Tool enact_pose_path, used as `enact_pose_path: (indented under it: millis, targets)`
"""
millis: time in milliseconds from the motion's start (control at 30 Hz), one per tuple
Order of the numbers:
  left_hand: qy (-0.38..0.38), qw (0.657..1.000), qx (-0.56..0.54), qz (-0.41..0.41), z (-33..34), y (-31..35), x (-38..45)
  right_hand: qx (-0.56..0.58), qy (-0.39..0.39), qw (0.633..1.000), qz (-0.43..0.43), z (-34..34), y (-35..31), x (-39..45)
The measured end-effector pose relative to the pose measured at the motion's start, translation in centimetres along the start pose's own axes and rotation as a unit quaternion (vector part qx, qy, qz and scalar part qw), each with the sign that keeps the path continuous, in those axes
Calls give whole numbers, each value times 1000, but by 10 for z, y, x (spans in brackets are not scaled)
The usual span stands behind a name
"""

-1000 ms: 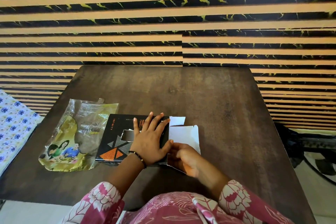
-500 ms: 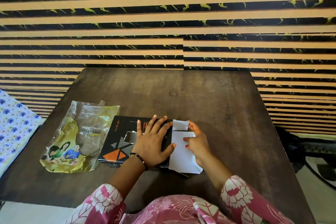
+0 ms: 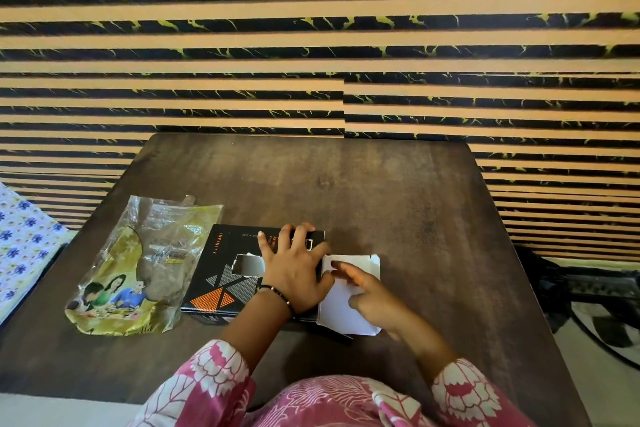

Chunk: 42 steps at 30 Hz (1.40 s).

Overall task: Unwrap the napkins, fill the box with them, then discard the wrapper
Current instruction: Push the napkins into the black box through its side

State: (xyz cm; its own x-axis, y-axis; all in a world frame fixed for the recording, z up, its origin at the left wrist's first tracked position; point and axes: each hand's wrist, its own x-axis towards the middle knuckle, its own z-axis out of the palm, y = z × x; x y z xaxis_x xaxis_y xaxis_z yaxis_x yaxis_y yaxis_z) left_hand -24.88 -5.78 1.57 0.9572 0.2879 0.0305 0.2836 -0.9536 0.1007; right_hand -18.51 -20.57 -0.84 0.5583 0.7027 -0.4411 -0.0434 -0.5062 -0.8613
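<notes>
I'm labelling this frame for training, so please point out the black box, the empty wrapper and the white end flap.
black box [image 3: 221,282]: head view, on its printed top face.
empty wrapper [image 3: 138,267]: head view, on the crumpled plastic middle.
white end flap [image 3: 341,314]: head view, on its bare white surface.

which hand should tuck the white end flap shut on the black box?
Right hand, probably. It is already on the white end flap at the black box's right end; the left hand lies flat on top, steadying it.
</notes>
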Motion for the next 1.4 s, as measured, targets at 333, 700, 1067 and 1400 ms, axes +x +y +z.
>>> enact_pose_path:
  millis: [333, 700, 1067, 1400]
  targets:
    - [8, 999, -44, -1, -1, -2, 1, -208, 1, 976, -62, 2, 4, -29]
    - [-115, 991, -50, 37, -6, -11, 3, -185, 155, 969, -46, 18, 23, -3]
    - [-65, 996, -62, 23, 2, -9, 1, 44, 310, 947, 75, 0, 22, -14]
    - [-62, 996, -49, 38, 3, -11, 0, -88, 190, 973, -102, 23, -5, -19]
